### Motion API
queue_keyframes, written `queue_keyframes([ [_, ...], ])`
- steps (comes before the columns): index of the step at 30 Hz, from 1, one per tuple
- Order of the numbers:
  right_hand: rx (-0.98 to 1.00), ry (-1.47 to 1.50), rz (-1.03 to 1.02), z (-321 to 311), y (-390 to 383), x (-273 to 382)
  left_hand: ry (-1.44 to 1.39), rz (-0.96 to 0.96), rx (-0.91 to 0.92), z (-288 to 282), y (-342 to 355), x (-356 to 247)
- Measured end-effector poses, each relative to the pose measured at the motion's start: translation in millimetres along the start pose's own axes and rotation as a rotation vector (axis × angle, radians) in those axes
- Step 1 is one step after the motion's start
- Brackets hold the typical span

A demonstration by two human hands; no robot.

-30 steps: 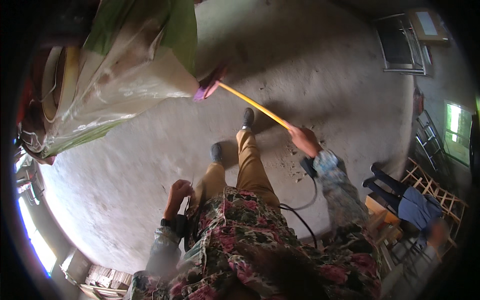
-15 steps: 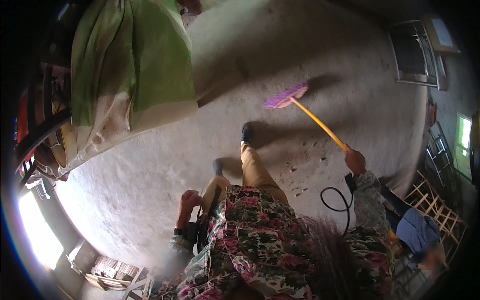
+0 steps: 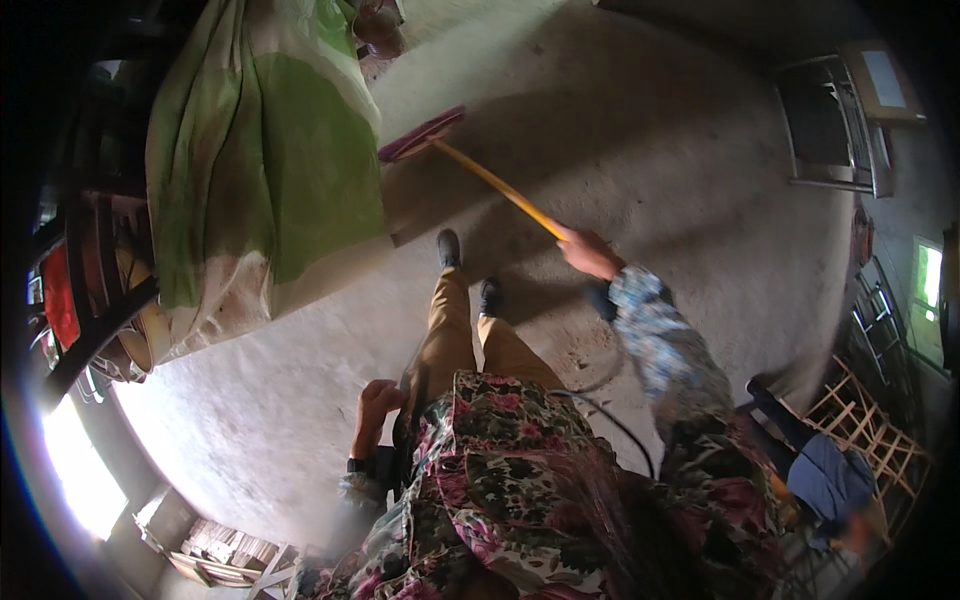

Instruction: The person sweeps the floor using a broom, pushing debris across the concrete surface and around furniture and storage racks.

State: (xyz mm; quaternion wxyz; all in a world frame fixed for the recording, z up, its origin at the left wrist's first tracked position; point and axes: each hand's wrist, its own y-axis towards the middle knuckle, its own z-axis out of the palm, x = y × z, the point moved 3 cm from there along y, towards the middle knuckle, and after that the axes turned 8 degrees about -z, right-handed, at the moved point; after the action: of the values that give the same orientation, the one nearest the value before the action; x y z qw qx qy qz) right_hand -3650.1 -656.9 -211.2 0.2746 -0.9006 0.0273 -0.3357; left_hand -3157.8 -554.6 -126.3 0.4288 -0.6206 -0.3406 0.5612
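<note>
My right hand (image 3: 592, 254) is closed around the yellow-orange handle (image 3: 497, 184) of a broom, with the arm stretched forward. The broom's purple head (image 3: 423, 134) is at the far end, just right of a green and pale cloth cover (image 3: 318, 150). I cannot tell whether its bristles touch the floor. A dark cord loops below my right wrist. My left hand (image 3: 376, 405) hangs beside my left hip with its fingers curled in; whatever may be inside them is hidden.
Bare grey floor (image 3: 270, 400) lies around my feet, with small crumbs of debris near my right leg. Dark curved furniture (image 3: 98, 345) stands at the left. A metal-framed item (image 3: 835, 125), a wooden lattice (image 3: 868, 425) and another person's blue clothing (image 3: 830, 478) are at the right.
My right hand has swung the broom leftward and away from me, bringing its head close to the cloth cover. My left foot has stepped forward. My left hand stays by my hip.
</note>
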Motion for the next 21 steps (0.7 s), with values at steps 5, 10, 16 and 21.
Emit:
queue_keyframes([
  [5,-0.081,-0.113,-0.136,30,97,13,0.039,-0.118,-0.012,-16,31,-31],
  [10,0.048,-0.146,0.094,-7,-8,-55,-0.012,-0.06,0.022,-27,81,-72],
  [16,-0.029,-0.434,0.286,-108,-157,-88,-0.076,-0.009,0.055,-32,122,-111],
  [21,-0.149,-0.628,0.276,-176,-156,-32,-0.262,-0.059,0.051,-38,141,-132],
])
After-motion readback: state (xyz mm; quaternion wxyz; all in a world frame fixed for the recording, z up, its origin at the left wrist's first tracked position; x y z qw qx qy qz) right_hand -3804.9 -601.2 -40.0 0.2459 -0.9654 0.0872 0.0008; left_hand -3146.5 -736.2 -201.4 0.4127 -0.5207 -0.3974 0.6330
